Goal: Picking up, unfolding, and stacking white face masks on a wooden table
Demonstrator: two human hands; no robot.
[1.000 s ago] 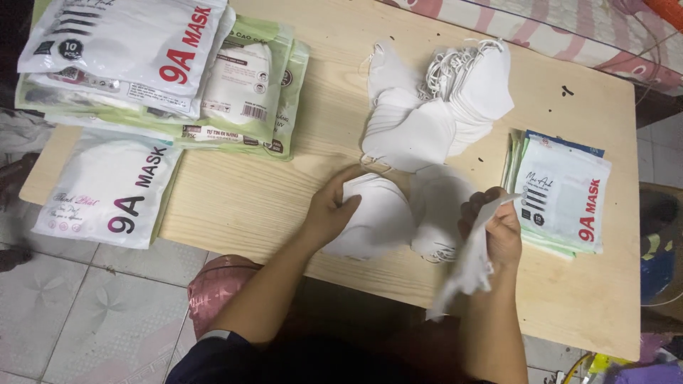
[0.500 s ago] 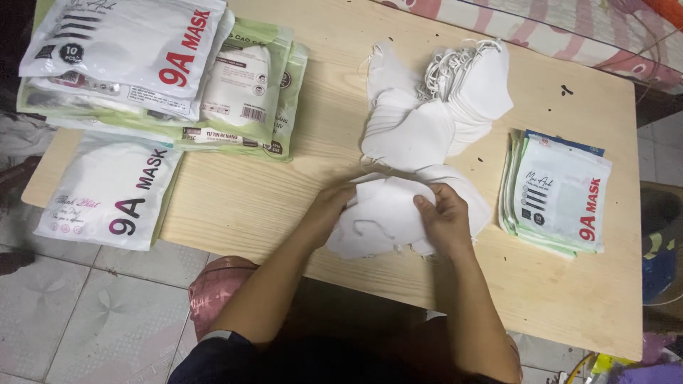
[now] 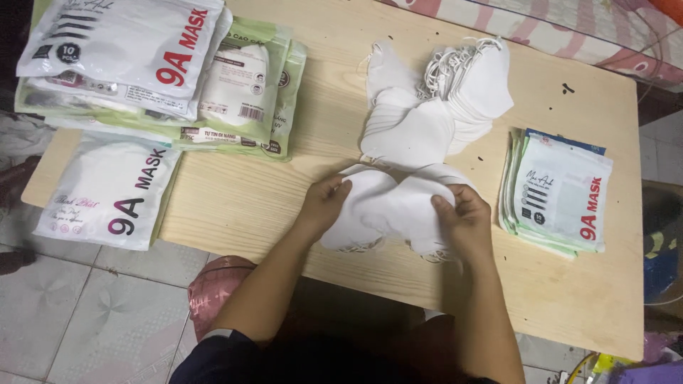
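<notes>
A small stack of white face masks [image 3: 388, 210] lies near the front edge of a light wooden table [image 3: 256, 192]. My left hand [image 3: 324, 206] grips its left side, thumb on top. My right hand [image 3: 462, 224] presses on its right side with fingers curled over the edge. Just behind them sits a larger loose pile of white masks [image 3: 434, 107] with tangled ear loops.
Filled mask packets [image 3: 153, 71] are stacked at the table's far left, and one more packet [image 3: 110, 192] hangs over the left edge. A stack of flat empty pouches [image 3: 558, 192] lies to the right. A pink stool [image 3: 217, 291] stands below on the tiled floor.
My right hand has put down the white piece it was lifting and come onto the mask stack. Both hands now hold the stack together.
</notes>
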